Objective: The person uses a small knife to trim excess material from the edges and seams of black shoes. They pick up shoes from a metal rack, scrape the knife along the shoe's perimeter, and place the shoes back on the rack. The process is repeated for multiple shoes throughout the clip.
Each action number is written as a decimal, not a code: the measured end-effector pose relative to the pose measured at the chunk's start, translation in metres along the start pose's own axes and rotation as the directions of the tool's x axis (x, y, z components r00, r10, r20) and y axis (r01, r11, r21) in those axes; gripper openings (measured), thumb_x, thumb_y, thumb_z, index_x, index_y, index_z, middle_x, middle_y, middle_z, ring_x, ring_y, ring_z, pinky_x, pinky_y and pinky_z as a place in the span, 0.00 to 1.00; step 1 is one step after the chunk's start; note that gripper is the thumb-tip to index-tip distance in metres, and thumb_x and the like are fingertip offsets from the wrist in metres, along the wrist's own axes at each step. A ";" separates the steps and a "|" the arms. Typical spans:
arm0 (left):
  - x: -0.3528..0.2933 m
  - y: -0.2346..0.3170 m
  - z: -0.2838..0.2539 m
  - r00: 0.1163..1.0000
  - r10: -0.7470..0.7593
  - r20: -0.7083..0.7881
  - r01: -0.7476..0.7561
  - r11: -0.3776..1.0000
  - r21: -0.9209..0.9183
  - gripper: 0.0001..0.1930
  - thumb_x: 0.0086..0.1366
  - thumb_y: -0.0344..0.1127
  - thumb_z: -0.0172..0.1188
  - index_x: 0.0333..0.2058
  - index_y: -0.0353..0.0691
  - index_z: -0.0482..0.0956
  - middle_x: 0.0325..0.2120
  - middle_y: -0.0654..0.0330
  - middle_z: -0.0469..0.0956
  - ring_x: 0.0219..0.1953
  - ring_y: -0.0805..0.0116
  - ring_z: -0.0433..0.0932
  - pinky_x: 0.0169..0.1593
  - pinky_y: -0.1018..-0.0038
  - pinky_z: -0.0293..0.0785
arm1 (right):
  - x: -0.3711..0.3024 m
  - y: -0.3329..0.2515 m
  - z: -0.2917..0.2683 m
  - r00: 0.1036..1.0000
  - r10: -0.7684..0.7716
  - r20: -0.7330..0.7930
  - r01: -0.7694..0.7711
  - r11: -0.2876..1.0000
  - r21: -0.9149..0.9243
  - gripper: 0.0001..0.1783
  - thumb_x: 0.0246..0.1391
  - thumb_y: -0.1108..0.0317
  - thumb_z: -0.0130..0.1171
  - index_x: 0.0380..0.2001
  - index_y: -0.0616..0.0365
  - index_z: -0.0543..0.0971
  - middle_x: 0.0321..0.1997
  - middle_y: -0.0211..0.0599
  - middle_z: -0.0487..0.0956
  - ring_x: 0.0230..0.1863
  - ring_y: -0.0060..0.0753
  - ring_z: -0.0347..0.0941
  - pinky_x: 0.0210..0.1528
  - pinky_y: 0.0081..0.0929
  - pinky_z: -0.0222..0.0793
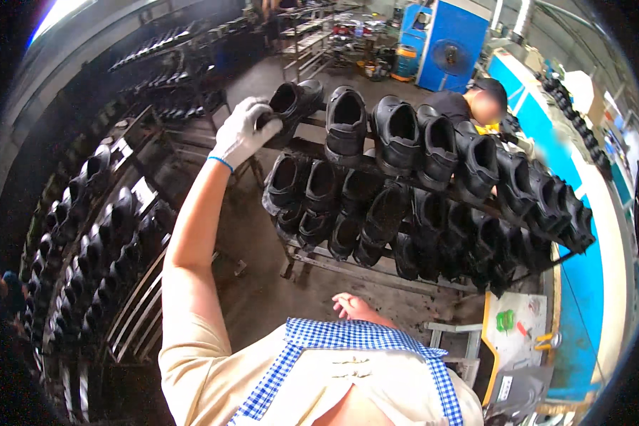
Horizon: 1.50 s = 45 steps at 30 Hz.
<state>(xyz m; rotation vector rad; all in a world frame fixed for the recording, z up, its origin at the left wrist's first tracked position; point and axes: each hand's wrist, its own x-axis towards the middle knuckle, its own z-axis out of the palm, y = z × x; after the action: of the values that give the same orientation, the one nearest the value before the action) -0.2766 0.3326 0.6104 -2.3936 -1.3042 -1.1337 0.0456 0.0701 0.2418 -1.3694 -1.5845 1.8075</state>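
My left hand (243, 133), in a white glove with a blue cuff edge, is closed on a black shoe (288, 101) at the left end of the rack's top row. Another black shoe (346, 117) stands just right of it, and several more continue along the rack (312, 149) to the right. Below them hang further rows of black shoes (321, 181). My bare right hand (355, 307) is low in front of my checked apron, apart from the shoes. Its fingers are loosely bent and slightly apart, with nothing visible in them.
More racks of black shoes (85, 248) stand along the left. A co-worker in a dark cap (490, 91) is behind the shoe rack, beside a long blue-sided workbench (582, 284). A blue cabinet with a fan (451, 57) and a metal shelf (309, 42) stand farther back.
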 end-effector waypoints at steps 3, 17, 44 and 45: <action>0.000 0.003 -0.015 0.955 0.295 -0.016 -0.294 0.955 0.030 0.17 0.56 0.43 0.66 0.33 0.32 0.79 0.45 0.49 0.80 0.57 0.49 0.72 0.61 0.57 0.68 | 0.001 -0.058 0.008 0.997 -0.041 -0.060 0.042 0.999 0.017 0.20 0.72 0.56 0.40 0.56 0.55 0.72 0.41 0.33 0.80 0.33 0.20 0.76 0.33 0.24 0.72; -0.204 0.126 -0.085 0.451 -0.866 0.216 0.515 0.055 -0.855 0.23 0.69 0.46 0.55 0.54 0.34 0.76 0.41 0.63 0.80 0.44 0.75 0.75 0.49 0.75 0.70 | 0.036 -0.281 0.063 0.493 -0.856 -0.159 0.842 0.515 -0.160 0.43 0.49 0.61 0.74 0.66 0.57 0.66 0.26 0.30 0.75 0.22 0.14 0.68 0.24 0.17 0.66; -0.238 0.190 -0.027 0.266 -0.730 0.630 0.561 -0.414 -0.717 0.25 0.62 0.45 0.64 0.52 0.34 0.74 0.43 0.54 0.77 0.45 0.64 0.77 0.50 0.68 0.75 | 0.044 -0.259 -0.016 0.623 -0.781 0.047 0.781 0.624 0.021 0.05 0.64 0.69 0.58 0.38 0.55 0.73 0.28 0.28 0.70 0.22 0.19 0.66 0.23 0.15 0.62; -0.237 0.190 -0.027 0.287 -0.713 0.640 0.467 -0.480 -0.743 0.25 0.62 0.44 0.64 0.52 0.34 0.74 0.43 0.53 0.78 0.46 0.63 0.77 0.50 0.66 0.76 | 0.046 -0.257 -0.023 0.751 -0.658 -0.057 0.644 0.711 0.281 0.04 0.66 0.68 0.56 0.39 0.55 0.73 0.26 0.25 0.69 0.22 0.16 0.64 0.23 0.15 0.60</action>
<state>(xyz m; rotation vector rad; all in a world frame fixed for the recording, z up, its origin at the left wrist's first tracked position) -0.2183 0.0546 0.4978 -0.9842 -2.6374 -3.5520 -0.0353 0.1951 0.4571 -0.5176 -1.4907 1.5295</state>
